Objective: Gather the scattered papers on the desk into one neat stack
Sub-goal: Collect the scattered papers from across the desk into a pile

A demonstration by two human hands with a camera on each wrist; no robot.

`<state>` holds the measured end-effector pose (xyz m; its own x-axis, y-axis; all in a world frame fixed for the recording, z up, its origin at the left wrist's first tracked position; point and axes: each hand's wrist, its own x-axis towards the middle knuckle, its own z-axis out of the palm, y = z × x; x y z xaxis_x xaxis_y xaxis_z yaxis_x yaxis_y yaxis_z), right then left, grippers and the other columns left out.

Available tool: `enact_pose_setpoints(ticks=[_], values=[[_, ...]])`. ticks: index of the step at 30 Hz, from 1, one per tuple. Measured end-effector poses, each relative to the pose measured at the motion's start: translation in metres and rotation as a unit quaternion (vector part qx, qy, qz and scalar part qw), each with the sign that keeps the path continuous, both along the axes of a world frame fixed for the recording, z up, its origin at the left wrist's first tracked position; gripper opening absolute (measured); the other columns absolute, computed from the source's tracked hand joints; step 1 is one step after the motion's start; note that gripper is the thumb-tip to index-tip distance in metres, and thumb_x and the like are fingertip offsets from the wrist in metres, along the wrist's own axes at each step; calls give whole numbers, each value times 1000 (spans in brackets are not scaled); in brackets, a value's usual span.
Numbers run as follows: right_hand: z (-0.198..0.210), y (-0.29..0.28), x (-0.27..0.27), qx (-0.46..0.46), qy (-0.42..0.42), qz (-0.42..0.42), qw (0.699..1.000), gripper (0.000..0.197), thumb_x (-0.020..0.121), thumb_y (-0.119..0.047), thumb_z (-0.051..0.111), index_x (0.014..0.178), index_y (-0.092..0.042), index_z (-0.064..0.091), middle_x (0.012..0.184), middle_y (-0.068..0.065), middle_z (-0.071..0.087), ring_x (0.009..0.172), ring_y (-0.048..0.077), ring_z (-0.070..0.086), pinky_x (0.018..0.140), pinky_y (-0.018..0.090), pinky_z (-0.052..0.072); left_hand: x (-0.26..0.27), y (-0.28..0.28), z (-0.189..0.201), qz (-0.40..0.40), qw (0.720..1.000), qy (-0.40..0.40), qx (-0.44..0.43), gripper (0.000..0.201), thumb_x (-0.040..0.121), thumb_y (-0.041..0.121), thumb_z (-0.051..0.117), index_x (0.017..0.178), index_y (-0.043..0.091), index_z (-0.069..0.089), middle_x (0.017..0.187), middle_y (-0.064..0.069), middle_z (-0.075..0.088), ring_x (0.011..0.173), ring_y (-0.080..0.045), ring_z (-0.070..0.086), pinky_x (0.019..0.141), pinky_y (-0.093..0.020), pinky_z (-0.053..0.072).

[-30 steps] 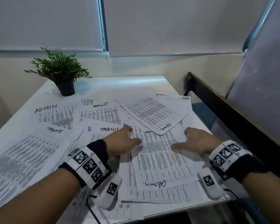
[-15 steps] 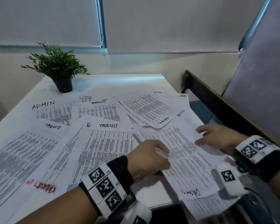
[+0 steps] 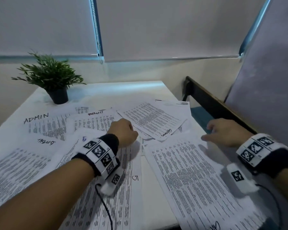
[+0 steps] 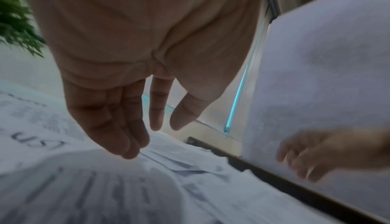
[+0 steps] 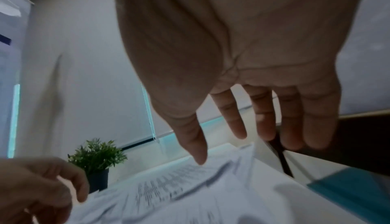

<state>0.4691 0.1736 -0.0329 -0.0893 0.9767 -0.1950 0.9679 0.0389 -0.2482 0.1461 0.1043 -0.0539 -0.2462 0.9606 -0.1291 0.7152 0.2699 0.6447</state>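
Several printed sheets lie scattered and overlapping on the white desk (image 3: pixel 106 95). One large sheet (image 3: pixel 198 180) lies askew at the near right and hangs over the front edge. A sheet signed "Admin" (image 3: pixel 153 120) tops a small pile in the middle. My left hand (image 3: pixel 130 130) is at that pile's left edge. Its fingers (image 4: pixel 131 144) hang relaxed just over the paper and hold nothing. My right hand (image 3: pixel 209 131) is by the desk's right edge above the large sheet's far corner. Its fingers (image 5: pixel 261 124) are spread straight, with the thumb tip near the paper.
A small potted plant (image 3: pixel 51 78) stands at the desk's far left. A black rail (image 3: pixel 214 105) runs along the right side, with a grey partition (image 3: pixel 264 80) behind it. Sheets marked "ADMIN" (image 3: pixel 40 123) and "TASKLIST" cover the left half.
My left hand has let go of the large sheet's edge and moved forward to the middle pile. My right hand has moved slightly forward. The large sheet now lies at the near right.
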Motion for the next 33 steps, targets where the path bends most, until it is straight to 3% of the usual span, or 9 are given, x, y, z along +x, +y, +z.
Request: enact_pose_setpoints(ticks=[6, 11, 15, 18, 22, 24, 27, 30, 33], values=[[26, 66, -89, -8, -81, 118, 990, 62, 90, -62, 64, 118, -8, 74, 121, 7, 69, 116, 26, 65, 101, 39, 52, -4, 50, -4, 2, 991, 133, -16, 32, 107, 28, 46, 121, 4, 61, 123, -18, 63, 95, -31, 64, 81, -36, 53], [-7, 127, -116, -31, -119, 128, 984, 74, 72, -83, 57, 90, -14, 76, 94, 4, 77, 89, 23, 71, 90, 40, 57, 3, 83, -11, 9, 984, 149, -101, 49, 105, 40, 44, 141, 9, 47, 134, -17, 58, 119, -37, 60, 96, -41, 48], [-33, 143, -120, -42, -140, 132, 980, 74, 54, -89, 57, 75, -18, 61, 79, -1, 69, 75, 22, 66, 82, 36, 58, 10, 98, -25, 22, 978, 149, -146, 70, 83, 52, 36, 144, 20, 47, 130, -16, 57, 116, -41, 52, 98, -49, 38], [-33, 139, -126, -44, -120, 138, 982, 74, 48, -92, 62, 66, -21, 51, 66, -4, 59, 61, 19, 56, 68, 33, 52, 14, 107, -28, 63, 983, 113, -133, 65, 98, 57, 43, 149, 17, 36, 144, -25, 47, 136, -46, 39, 106, -55, 41], [-33, 138, -127, -49, -57, 97, 992, 71, 52, -77, 84, 72, -13, 62, 67, 2, 67, 62, 23, 63, 61, 29, 50, 10, 113, -25, 99, 991, 27, -91, 68, 95, 42, 57, 154, 20, 32, 152, -24, 38, 134, -46, 46, 107, -54, 47], [-35, 141, -123, -56, -28, 77, 995, 77, 49, -73, 87, 88, -7, 74, 85, 9, 78, 76, 26, 73, 75, 33, 60, 7, 113, -19, 101, 993, -25, -63, 60, 94, 24, 62, 150, 18, 41, 149, -21, 41, 111, -34, 60, 84, -38, 58], [-32, 140, -118, -53, 0, 36, 998, 69, 77, -43, 83, 129, 0, 70, 121, 12, 76, 102, 28, 73, 92, 34, 60, 3, 109, -16, 89, 993, -57, -48, 52, 94, 6, 62, 143, 15, 49, 148, -18, 41, 96, -26, 58, 61, -23, 48], [-18, 135, -115, -47, 95, 2, 994, 48, 87, -25, 76, 129, -3, 69, 105, 7, 66, 92, 23, 60, 61, 22, 47, 2, 101, -14, 91, 993, -48, -56, 54, 94, 10, 63, 145, 18, 47, 148, -18, 33, 110, -35, 58, 84, -35, 57], [3, 122, -113, -36, 187, -23, 981, 26, 88, -18, 67, 110, -4, 72, 93, 7, 74, 73, 19, 69, 60, 26, 56, -2, 94, -12, 82, 994, -39, -57, 58, 93, 24, 62, 148, 20, 42, 150, -21, 29, 121, -44, 56, 101, -50, 55]])
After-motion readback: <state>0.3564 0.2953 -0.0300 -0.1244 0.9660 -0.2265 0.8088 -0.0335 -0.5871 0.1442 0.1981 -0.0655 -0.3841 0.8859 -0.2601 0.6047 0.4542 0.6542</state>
